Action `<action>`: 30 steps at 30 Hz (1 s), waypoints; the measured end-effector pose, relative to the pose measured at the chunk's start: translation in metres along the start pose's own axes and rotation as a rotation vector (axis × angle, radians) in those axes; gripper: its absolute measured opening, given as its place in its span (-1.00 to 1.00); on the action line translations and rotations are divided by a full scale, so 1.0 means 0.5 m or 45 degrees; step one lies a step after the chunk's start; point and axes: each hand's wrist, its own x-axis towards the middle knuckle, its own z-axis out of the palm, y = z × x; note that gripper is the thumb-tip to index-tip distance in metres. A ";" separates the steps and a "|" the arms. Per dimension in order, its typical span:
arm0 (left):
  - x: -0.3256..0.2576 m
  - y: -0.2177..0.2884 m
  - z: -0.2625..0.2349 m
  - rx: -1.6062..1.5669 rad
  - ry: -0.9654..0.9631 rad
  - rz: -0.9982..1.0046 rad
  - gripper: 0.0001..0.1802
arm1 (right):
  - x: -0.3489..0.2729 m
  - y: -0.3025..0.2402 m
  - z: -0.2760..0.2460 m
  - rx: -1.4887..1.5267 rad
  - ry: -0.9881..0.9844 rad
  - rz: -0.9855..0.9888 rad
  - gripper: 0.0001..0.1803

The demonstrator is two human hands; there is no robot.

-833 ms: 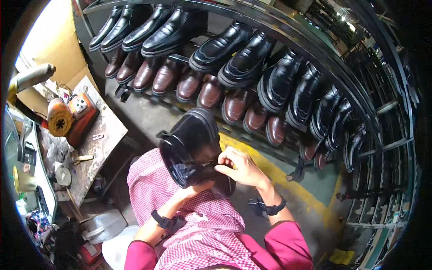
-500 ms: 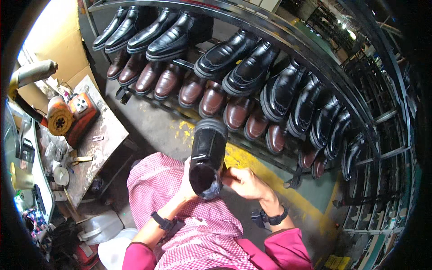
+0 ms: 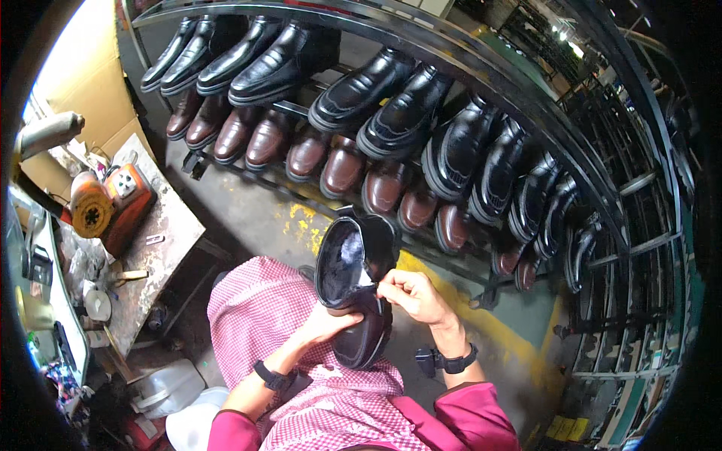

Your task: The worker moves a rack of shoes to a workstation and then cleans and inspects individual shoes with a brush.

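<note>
A black leather ankle boot (image 3: 363, 338) is tilted over my lap, its open top facing me and its toe toward my body. My left hand (image 3: 331, 322) grips it from the left, the thumb lying across the upper. Inside the boot shows a dark lining with a whitish patch. Its shaft is spread along one side. At that side edge my right hand (image 3: 414, 295) is closed in a pinch, touching the boot's right side. What lies between those fingertips is too small to make out.
A metal rack (image 3: 481, 56) ahead holds rows of black boots (image 3: 402, 113) and brown shoes (image 3: 342, 169). On the left, a worn work table (image 3: 169, 248) carries an orange machine (image 3: 120, 199) and a small brush-like tool (image 3: 131, 275). A white plastic container (image 3: 169, 387) sits below.
The boot has turned over: its opening now points up and away, its toe toward my lap. My left hand has shifted lower on it; my right hand stays pinched at its side.
</note>
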 end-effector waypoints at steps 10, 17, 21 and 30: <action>-0.007 -0.064 -0.037 0.224 0.160 0.017 -0.51 | 0.003 0.011 0.048 0.284 0.112 0.011 -0.82; -0.053 -0.025 -0.007 0.871 0.253 -0.059 -0.03 | -0.022 0.124 0.029 0.221 0.137 0.177 -0.78; -0.054 -0.054 -0.001 1.113 0.196 -0.182 -0.07 | -0.045 0.086 0.039 0.905 0.098 0.341 -0.80; -0.059 -0.081 -0.059 -0.622 0.185 -0.281 -0.23 | -0.071 0.104 0.057 1.317 0.180 0.145 -0.77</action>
